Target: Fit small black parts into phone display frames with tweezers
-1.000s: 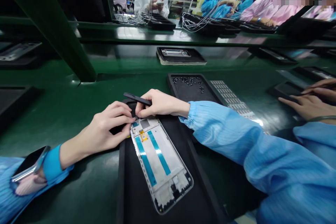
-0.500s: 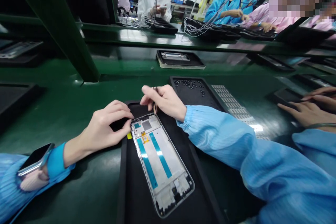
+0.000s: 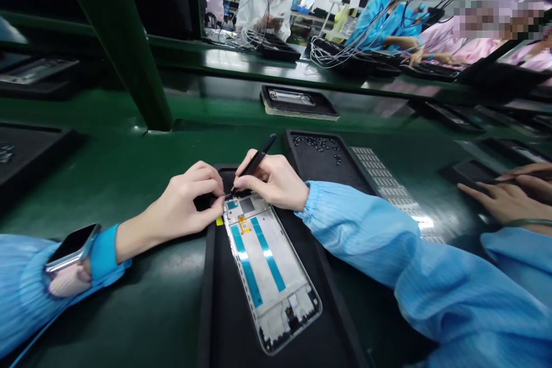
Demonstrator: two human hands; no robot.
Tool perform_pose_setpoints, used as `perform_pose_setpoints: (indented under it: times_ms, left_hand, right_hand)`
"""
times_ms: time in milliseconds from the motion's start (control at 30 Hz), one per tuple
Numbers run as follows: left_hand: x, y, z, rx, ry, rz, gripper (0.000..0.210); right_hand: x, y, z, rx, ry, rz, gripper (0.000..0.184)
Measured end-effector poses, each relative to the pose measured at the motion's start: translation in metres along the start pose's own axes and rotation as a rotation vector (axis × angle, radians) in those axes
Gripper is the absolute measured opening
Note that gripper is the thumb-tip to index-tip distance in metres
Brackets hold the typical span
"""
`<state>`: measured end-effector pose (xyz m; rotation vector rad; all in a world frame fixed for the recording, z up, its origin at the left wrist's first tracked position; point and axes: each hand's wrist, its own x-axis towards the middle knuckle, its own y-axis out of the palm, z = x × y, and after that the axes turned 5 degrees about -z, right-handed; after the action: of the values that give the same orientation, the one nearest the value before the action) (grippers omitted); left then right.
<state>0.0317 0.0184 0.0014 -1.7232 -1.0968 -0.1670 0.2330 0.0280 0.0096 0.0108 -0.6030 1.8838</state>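
Since half a second ago the right hand (image 3: 276, 181) has turned over, so that its black pen-like tool (image 3: 259, 156), mostly hidden then, now slants up in clear view, tip down at the upper end of the phone frame (image 3: 276, 259); the left hand (image 3: 192, 198) keeps its place at the corner. The right forearm comes in from the right in a blue sleeve (image 3: 357, 210), hand closed round the tool in a pen grip; the left wrist lies low, fingers bent and drawn narrow at the frame's upper left corner; whether they pinch something small I cannot tell. The phone frame lies slanted in a long black tray (image 3: 332, 316) on the green bench (image 3: 164, 293); the fingers cover part of its upper edge. A green post (image 3: 125, 52) rises beyond the left hand; a second black tray (image 3: 321, 169), just past the right hand, bears small black pieces (image 3: 313, 142); beside it lies a sheet of pale strips (image 3: 382, 172); a co-worker's hand (image 3: 513, 198) rests farther right.
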Motion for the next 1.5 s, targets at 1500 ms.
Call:
perform_pose_setpoints:
  times_ms: [1500]
  left_hand:
    - [-0.007,-0.009,-0.015,0.088,0.051,-0.032,0.015]
  right_hand:
    - [0.001,0.004,-0.009,-0.259,-0.227,-0.080,0.026]
